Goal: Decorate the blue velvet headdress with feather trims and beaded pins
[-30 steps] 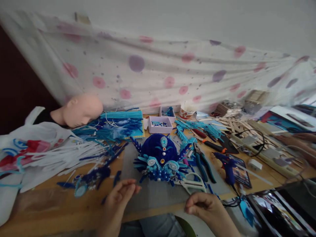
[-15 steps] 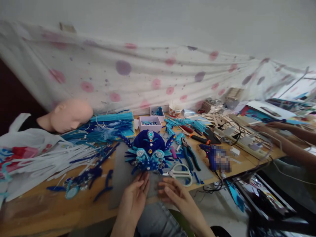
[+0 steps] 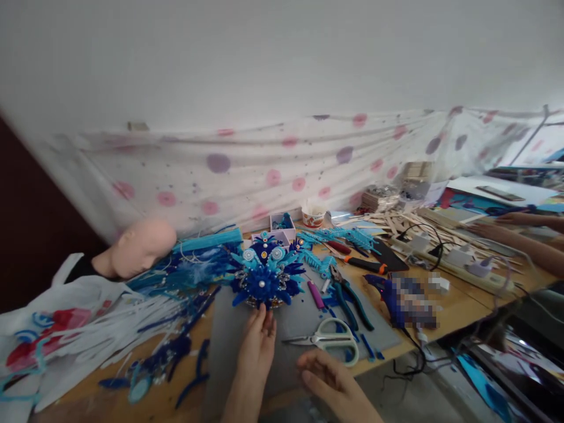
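Note:
A blue beaded headdress with layered petals, pearls and gem-like stones sits on a grey mat, its flowered front tilted up towards me. My left hand has its fingertips at the headdress's lower front edge and appears to grip it there; the exact pinch is partly hidden. To the right, my right hand hovers low over the mat's near edge, fingers loosely curved and apart, holding nothing. Just beyond it lie white-handled scissors. Pliers with dark teal handles rest beside a purple tube.
A mannequin head lies at the left behind blue strands and a white plastic bag. A blue glue gun and a power strip with cables stand at the right. Another person's arm reaches in at far right.
The headdress has tipped back, so its front flower faces me and the velvet crown is mostly hidden. My left hand has reached its edge. My right hand has moved slightly nearer me. The view has shifted up.

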Motion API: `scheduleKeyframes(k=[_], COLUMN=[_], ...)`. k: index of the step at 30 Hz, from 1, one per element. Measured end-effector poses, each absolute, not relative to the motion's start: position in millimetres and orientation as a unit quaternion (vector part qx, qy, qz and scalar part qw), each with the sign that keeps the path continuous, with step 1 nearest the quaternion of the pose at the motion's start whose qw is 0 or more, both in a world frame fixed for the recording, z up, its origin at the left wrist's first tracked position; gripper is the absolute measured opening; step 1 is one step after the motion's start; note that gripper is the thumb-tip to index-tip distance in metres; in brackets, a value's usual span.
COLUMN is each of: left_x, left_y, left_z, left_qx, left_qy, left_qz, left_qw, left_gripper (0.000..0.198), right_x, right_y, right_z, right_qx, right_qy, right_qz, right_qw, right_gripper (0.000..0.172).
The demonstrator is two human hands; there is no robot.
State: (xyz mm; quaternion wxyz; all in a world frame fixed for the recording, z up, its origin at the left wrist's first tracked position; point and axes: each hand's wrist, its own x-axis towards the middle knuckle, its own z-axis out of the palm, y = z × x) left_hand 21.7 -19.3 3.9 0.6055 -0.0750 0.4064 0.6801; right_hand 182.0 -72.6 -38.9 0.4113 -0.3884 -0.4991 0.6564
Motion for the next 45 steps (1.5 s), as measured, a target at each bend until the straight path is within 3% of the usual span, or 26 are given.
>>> scheduleKeyframes(k=[6,15,21,23,25,26,32,41,45], left_x=[35,39,35,35,35,35,44,34,25], left_y=[-9,-14,-19,-19,-18,-17,-1,4,7], left_z=[3,-2,-10,-12,-13,-12,-4,-17,-22], left_qx=[0.004,0.034,0.026,0.023,0.023,0.025,0.035,-0.004,-0.007], left_qy=[0.366,0.357,0.364,0.365,0.362,0.358,0.325,0.266,0.246], left_qz=[0.702,0.71,0.713,0.711,0.708,0.708,0.718,0.74,0.741], left_qw=[0.611,0.606,0.599,0.601,0.606,0.608,0.614,0.618,0.624], left_gripper=[0.017,0.02,0.02,0.021,0.021,0.021,0.021,0.028,0.028], right_x=[182,180,198,205,207,206,197,211,201], right_y=[-63,-66,-41,-14,20,37,93,79,101], right_z=[-34,-30,5,31,55,63,57,12,19], right_qx=[-0.392,-0.446,-0.458,-0.486,-0.513,-0.509,-0.521,-0.542,-0.532], right_qy=[-0.562,-0.56,-0.509,-0.499,-0.521,-0.524,-0.484,-0.47,-0.484], right_qz=[0.624,0.592,0.502,0.416,0.347,0.345,0.349,0.375,0.388], right_qw=[0.374,0.371,0.528,0.585,0.587,0.589,0.611,0.588,0.576], right_gripper=[0.039,0.06,0.073,0.07,0.044,0.041,0.053,0.021,0.026])
